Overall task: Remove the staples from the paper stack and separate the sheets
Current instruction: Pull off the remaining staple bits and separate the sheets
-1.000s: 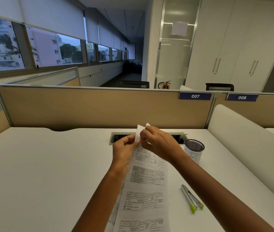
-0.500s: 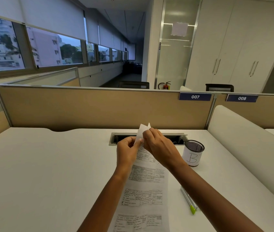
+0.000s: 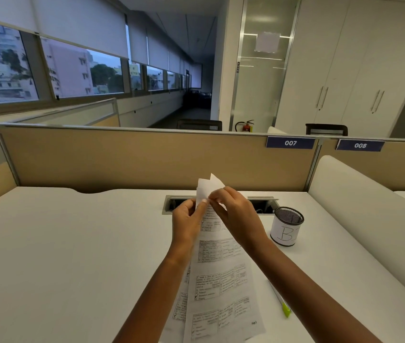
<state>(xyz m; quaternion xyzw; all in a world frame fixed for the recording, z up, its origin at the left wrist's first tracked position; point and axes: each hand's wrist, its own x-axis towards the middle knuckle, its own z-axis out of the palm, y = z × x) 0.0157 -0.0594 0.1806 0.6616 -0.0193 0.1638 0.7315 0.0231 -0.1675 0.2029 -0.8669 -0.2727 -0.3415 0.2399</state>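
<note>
A printed paper stack (image 3: 221, 280) with boxed text lies lengthwise on the white desk (image 3: 72, 256), its far end lifted. My left hand (image 3: 188, 222) pinches the upper left corner of the stack. My right hand (image 3: 237, 216) pinches the folded-up top corner just beside it, thumbs nearly touching. A second sheet peeks out along the lower left edge. No staple is visible; my fingers cover that corner. A staple remover with a green tip (image 3: 282, 304) lies on the desk to the right, partly hidden by my right forearm.
A mesh pen cup with a white label marked "B" (image 3: 287, 226) stands right of my hands. A cable slot (image 3: 169, 206) is cut into the desk behind them. A tan partition (image 3: 134, 159) closes the back and a white padded divider (image 3: 369, 219) the right side.
Both hands have stayed at the top corner, lifting it slightly higher and farther away. The paper has shifted a little; my right forearm now covers more of the staple remover.
</note>
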